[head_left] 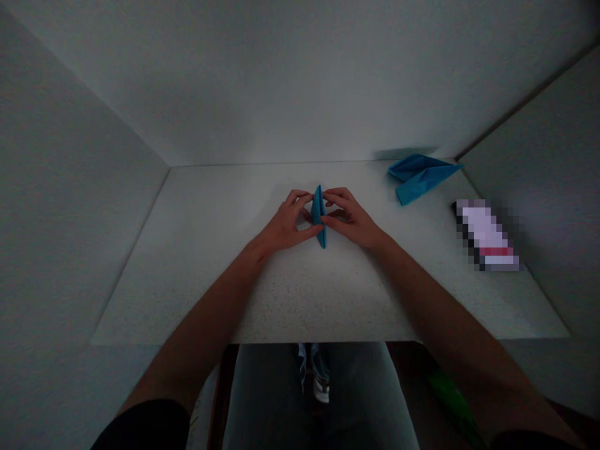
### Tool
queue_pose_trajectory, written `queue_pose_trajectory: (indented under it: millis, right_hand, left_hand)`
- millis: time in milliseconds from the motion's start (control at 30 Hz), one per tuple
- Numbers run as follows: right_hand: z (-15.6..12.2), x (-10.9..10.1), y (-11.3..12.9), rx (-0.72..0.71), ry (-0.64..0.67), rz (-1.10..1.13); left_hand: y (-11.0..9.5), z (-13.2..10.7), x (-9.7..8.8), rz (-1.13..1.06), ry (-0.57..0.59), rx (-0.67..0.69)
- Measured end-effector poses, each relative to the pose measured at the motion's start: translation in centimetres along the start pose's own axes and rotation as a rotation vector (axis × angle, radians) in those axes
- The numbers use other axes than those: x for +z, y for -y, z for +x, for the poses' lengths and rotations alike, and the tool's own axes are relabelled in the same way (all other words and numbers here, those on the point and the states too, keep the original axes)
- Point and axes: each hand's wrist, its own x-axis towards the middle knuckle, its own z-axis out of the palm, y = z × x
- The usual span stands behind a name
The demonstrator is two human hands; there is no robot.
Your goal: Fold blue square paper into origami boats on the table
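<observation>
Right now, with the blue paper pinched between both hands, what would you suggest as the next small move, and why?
I would probably fold one side of the blue paper outward with the right hand while the left hand steadies it. It stands narrow and folded, whereas the paper plane lying on the table has its wings spread.

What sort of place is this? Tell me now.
Probably a small home craft corner: a speckled white tabletop walled in by plain white panels, with a folded blue paper piece between the left hand and right hand, and another blue fold nearby.
</observation>
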Motion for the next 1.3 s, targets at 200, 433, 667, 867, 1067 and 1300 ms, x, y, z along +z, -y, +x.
queue_pose_trajectory:
  millis: [200,433,667,867,1067,1300]
  right_hand:
    - [-0.1,0.2,0.2,-0.035,-0.018,-0.029]
    - [0.0,-1.2,0.4,-0.051,-0.092,-0.167]
    - [0.5,-2.0,-0.5,0.082,-0.158,-0.102]
    - [0.6,-1.9,-0.6,0.121,-0.167,0.027]
    - [0.6,-1.7,0.0,0.137,-0.156,-0.023]
    - [0.6,-1.5,-0.1,0.116,-0.182,-0.068]
  left_hand:
    - [0.1,0.1,0.3,0.016,0.009,0.009]
    - [0.7,0.3,-0.4,0.061,-0.068,0.000]
    - [1.3,0.5,-1.1,0.056,-0.152,-0.037]
    - [1.1,0.6,-1.5,0.001,-0.133,-0.054]
    - [1.0,0.6,-1.3,-0.117,-0.158,-0.145]
    - [0.6,0.8,-0.9,-0.212,-0.152,-0.240]
